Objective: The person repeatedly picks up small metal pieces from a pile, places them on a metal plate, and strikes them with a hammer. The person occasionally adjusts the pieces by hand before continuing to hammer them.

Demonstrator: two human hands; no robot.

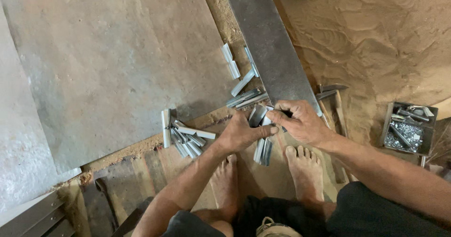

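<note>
My left hand and my right hand meet over the ground just ahead of my bare feet. Together they grip a small bent metal strip piece, grey and shiny; the left holds it from below, the right pinches its upper end. More strip pieces lie under the hands. A loose pile of the same metal pieces lies left of my left hand, and others are scattered beyond the hands.
A large grey metal sheet covers the left. A long dark steel bar runs up the middle. A hammer lies right of my hand on sandy ground. A small box of screws and fittings sits at right.
</note>
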